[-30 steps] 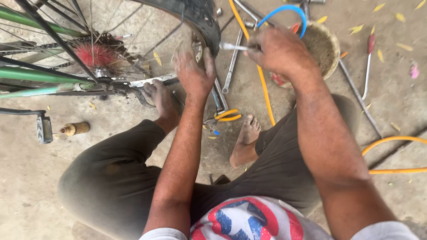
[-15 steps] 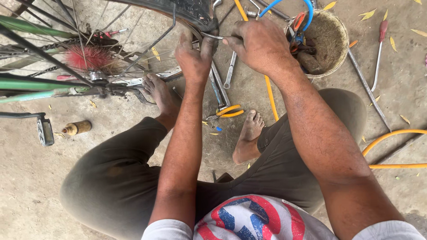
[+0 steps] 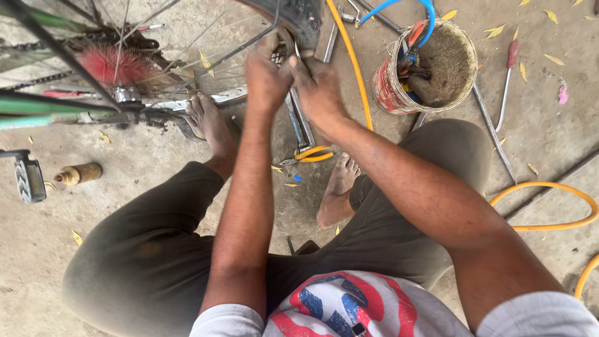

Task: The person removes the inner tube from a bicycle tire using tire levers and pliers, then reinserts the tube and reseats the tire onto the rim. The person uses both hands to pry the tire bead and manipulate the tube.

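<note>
We see left hand [image 3: 267,78] and right hand [image 3: 318,87] side by side, fingers curled tight on the bicycle tyre [image 3: 293,19] (top centre, beside bucket [image 3: 399,93]), above yellow-handled pliers [image 3: 312,154].

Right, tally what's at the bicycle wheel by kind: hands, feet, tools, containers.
Bare hands gripping the tyre: 2, left hand and right hand
Black rubber bicycle tyre: 1
Bare feet: 2, left foot and right foot
Worn round bucket: 1
Red-handled screwdriver: 1
Yellow-handled pliers: 1
Small brass oil can: 1
Total: 9
</note>
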